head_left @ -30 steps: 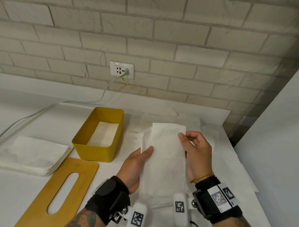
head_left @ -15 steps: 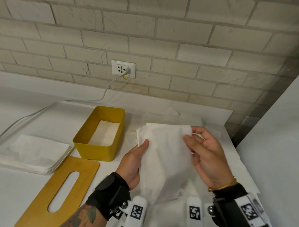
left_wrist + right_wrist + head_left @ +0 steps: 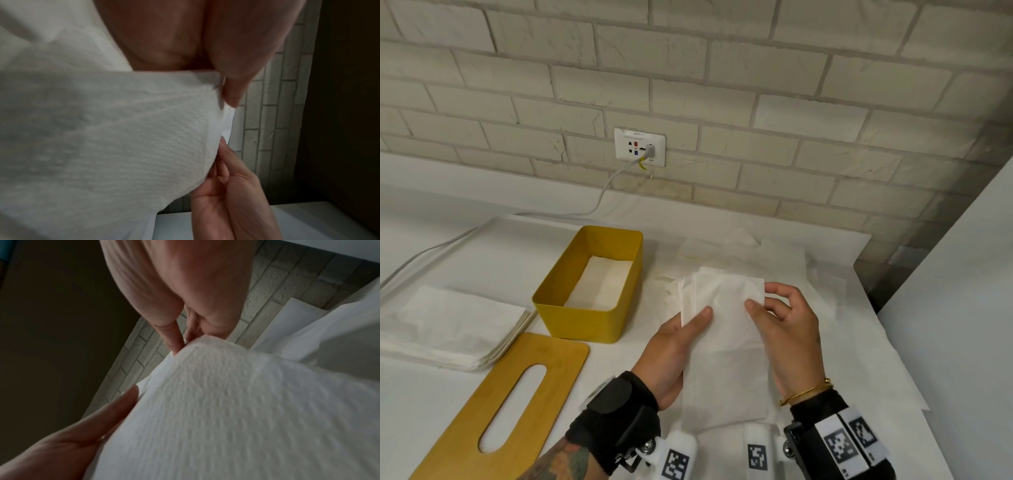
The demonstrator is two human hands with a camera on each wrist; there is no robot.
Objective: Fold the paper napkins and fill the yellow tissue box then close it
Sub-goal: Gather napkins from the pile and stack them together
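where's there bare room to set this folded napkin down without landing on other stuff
Free patches: the table strip between the cable and the yellow tissue box, and the near edge right of the wooden lid. Crowded: the napkin stack at left, and loose sheets under and behind the napkin both hands hold.

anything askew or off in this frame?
Mostly tidy. The napkin held by the left hand and right hand has layers fanned unevenly at its left edge. The yellow tissue box sits open, lid beside it.
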